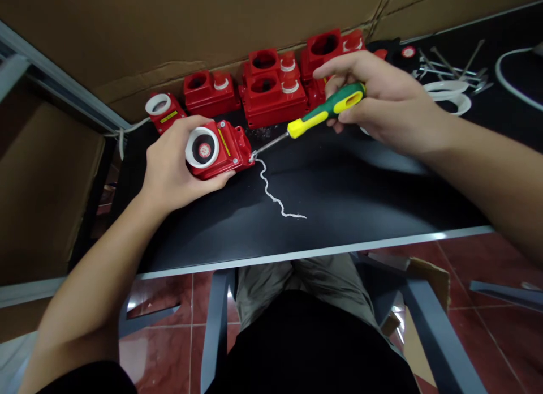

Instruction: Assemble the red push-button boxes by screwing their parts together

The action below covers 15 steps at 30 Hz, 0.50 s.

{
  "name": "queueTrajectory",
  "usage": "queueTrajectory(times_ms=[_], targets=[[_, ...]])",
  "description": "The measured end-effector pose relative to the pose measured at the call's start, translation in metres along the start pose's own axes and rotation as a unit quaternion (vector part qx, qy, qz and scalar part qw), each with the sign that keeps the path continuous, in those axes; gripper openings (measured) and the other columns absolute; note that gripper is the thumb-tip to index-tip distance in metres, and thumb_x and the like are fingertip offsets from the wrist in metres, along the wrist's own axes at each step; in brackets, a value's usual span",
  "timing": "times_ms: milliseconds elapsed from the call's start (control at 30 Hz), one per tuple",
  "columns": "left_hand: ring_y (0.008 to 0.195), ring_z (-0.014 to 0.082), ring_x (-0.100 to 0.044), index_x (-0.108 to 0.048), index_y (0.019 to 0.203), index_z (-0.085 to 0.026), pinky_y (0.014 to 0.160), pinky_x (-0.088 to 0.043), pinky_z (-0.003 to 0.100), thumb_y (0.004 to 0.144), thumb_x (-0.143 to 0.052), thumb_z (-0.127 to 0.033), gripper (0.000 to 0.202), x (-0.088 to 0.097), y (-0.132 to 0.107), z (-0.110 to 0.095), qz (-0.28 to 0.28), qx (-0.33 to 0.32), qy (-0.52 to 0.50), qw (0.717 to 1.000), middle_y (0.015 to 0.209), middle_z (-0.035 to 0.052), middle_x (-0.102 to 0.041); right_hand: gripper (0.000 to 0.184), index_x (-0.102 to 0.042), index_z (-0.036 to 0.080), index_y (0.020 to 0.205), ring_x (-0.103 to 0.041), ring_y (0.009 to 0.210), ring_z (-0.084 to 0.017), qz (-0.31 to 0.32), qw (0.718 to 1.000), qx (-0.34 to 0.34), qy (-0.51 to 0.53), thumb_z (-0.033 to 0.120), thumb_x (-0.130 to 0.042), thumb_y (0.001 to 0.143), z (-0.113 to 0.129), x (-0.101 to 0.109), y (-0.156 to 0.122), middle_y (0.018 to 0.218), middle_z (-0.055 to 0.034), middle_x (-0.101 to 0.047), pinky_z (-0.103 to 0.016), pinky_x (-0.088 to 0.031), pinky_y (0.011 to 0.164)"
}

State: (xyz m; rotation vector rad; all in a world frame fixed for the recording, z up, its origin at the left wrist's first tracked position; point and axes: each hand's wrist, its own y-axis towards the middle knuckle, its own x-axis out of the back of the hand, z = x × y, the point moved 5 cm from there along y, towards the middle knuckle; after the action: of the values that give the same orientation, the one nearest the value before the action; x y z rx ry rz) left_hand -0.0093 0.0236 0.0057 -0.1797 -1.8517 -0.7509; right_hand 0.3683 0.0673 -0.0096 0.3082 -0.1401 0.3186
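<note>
My left hand [172,162] is wrapped round a red housing [229,150] with a white ring and a dark round centre, holding it tilted over the black tabletop. In my right hand [373,94] is a screwdriver [322,112] with a green and yellow handle. Its metal shaft slants down to the left, and the tip touches a small metal part [253,156] at the housing's right end. From that end a thin, wavy white strand [274,197] trails across the tabletop. Whether the tip sits in a screw slot is too small to tell.
Several red housings [271,102] stand along the cardboard backing [212,26], one with a white ring [158,105] at the left. Further right lie white rings [458,102], metal tools [460,71] and a white cable [509,91]. The table's pale front edge [318,252] crosses above my lap.
</note>
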Motion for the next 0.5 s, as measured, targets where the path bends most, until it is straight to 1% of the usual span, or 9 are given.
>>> queueTrajectory(times_ms=[133, 200, 267, 300, 333, 367, 433, 467, 500], targets=[[0.163, 0.046, -0.082, -0.07, 0.171, -0.044, 0.146, -0.066, 0.071, 0.098, -0.093, -0.079, 0.084, -0.001, 0.001, -0.003, -0.006, -0.003, -0.001, 1.0, 0.173, -0.005, -0.086, 0.077, -0.084, 0.037, 0.137, -0.067, 0.101, -0.026, 0.024, 0.999, 0.003, -0.022, 0.012, -0.087, 0.065, 0.002, 0.002, 0.0, 0.119, -0.0032, -0.073, -0.042, -0.065, 0.094], [0.161, 0.047, -0.083, -0.071, 0.169, -0.045, 0.145, -0.066, 0.073, 0.097, -0.093, -0.08, 0.082, 0.0, 0.001, -0.006, -0.009, -0.004, 0.0, 1.0, 0.171, -0.0046, -0.087, 0.077, -0.083, 0.036, 0.141, -0.07, 0.1, -0.026, 0.037, 0.999, -0.002, 0.0, 0.014, -0.089, 0.067, 0.001, 0.001, -0.002, 0.125, -0.0036, -0.076, -0.042, -0.068, 0.091], [0.161, 0.0467, -0.084, -0.072, 0.169, -0.045, 0.146, -0.066, 0.074, 0.098, -0.091, -0.081, 0.081, 0.0, 0.001, -0.008, -0.009, -0.004, 0.003, 1.0, 0.171, -0.004, -0.088, 0.068, -0.08, 0.037, 0.144, -0.075, 0.102, -0.027, 0.042, 0.999, -0.008, 0.023, 0.028, -0.097, 0.079, -0.003, -0.001, -0.005, 0.133, -0.0053, -0.079, -0.042, -0.071, 0.081], [0.162, 0.0461, -0.083, -0.071, 0.169, -0.045, 0.147, -0.066, 0.074, 0.098, -0.09, -0.081, 0.081, 0.0, 0.001, -0.008, -0.009, -0.004, 0.004, 1.0, 0.171, -0.0039, -0.088, 0.063, -0.078, 0.038, 0.146, -0.078, 0.103, -0.028, 0.04, 0.999, -0.012, 0.026, 0.041, -0.101, 0.088, -0.006, -0.002, -0.007, 0.137, -0.0064, -0.08, -0.04, -0.071, 0.074], [0.163, 0.0454, -0.083, -0.071, 0.169, -0.045, 0.147, -0.065, 0.073, 0.099, -0.089, -0.082, 0.081, 0.001, 0.001, -0.009, -0.009, -0.005, 0.006, 1.0, 0.171, -0.0038, -0.088, 0.06, -0.076, 0.039, 0.148, -0.081, 0.1, -0.027, 0.032, 0.999, -0.018, 0.022, 0.056, -0.101, 0.097, -0.009, -0.003, -0.008, 0.14, -0.007, -0.081, -0.038, -0.067, 0.064], [0.164, 0.0448, -0.082, -0.07, 0.17, -0.045, 0.148, -0.065, 0.073, 0.099, -0.089, -0.082, 0.081, 0.001, 0.0, -0.009, -0.01, -0.005, 0.01, 1.0, 0.172, -0.0037, -0.087, 0.061, -0.074, 0.04, 0.15, -0.082, 0.092, -0.026, 0.024, 0.999, -0.027, 0.012, 0.07, -0.099, 0.103, -0.011, -0.003, -0.01, 0.141, -0.0069, -0.082, -0.036, -0.06, 0.054], [0.163, 0.0442, -0.083, -0.07, 0.169, -0.045, 0.147, -0.065, 0.073, 0.101, -0.088, -0.082, 0.08, 0.002, -0.001, -0.009, -0.015, -0.009, 0.019, 1.0, 0.171, -0.0031, -0.088, 0.067, -0.072, 0.04, 0.152, -0.078, 0.07, -0.021, 0.012, 0.999, -0.043, -0.021, 0.091, -0.087, 0.111, -0.016, -0.001, -0.012, 0.131, -0.0059, -0.086, -0.035, -0.043, 0.042], [0.161, 0.0445, -0.084, -0.07, 0.168, -0.044, 0.145, -0.067, 0.073, 0.101, -0.088, -0.083, 0.08, 0.003, -0.002, -0.008, -0.02, -0.013, 0.021, 0.999, 0.17, -0.0025, -0.088, 0.07, -0.071, 0.038, 0.153, -0.072, 0.06, -0.019, 0.015, 0.998, -0.049, -0.038, 0.096, -0.08, 0.114, -0.016, 0.0, -0.013, 0.118, -0.0049, -0.088, -0.035, -0.038, 0.041], [0.16, 0.045, -0.085, -0.07, 0.168, -0.044, 0.144, -0.067, 0.073, 0.101, -0.089, -0.082, 0.08, 0.003, -0.002, -0.008, -0.024, -0.017, 0.022, 0.999, 0.169, -0.0021, -0.088, 0.072, -0.072, 0.036, 0.152, -0.065, 0.054, -0.019, 0.024, 0.997, -0.051, -0.058, 0.099, -0.073, 0.117, -0.016, 0.001, -0.013, 0.102, -0.0031, -0.086, -0.035, -0.037, 0.041]])
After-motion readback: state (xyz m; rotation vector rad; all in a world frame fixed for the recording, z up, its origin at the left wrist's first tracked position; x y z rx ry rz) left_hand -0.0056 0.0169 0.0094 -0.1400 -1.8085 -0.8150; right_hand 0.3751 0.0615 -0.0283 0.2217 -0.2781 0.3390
